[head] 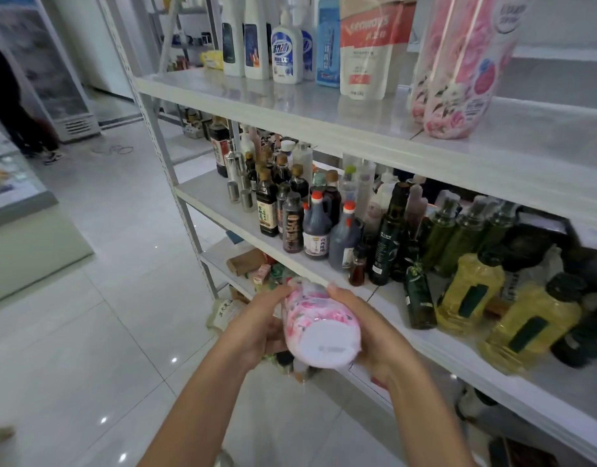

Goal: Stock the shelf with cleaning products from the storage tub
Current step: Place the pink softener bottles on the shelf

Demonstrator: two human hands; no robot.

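A pink floral bottle [319, 323] lies tilted in front of me, its white base turned toward the camera. My left hand [261, 323] grips its left side and my right hand [368, 326] grips its right side. It hovers just before the edge of the middle shelf [223, 210]. On the upper shelf [290, 106] stand two matching pink floral bottles [458, 69], a red-and-white refill pouch [371, 45], a blue pouch [328, 42] and several white cleaner bottles [285, 50]. The storage tub is out of view.
The middle shelf holds several dark sauce bottles [292, 217] and yellow oil bottles [533, 325]. Lower shelves carry boxes and packets [246, 261]. Glossy white floor tiles [105, 298] spread to the left. A person's legs [27, 129] stand far left near a glass-door cooler [54, 69].
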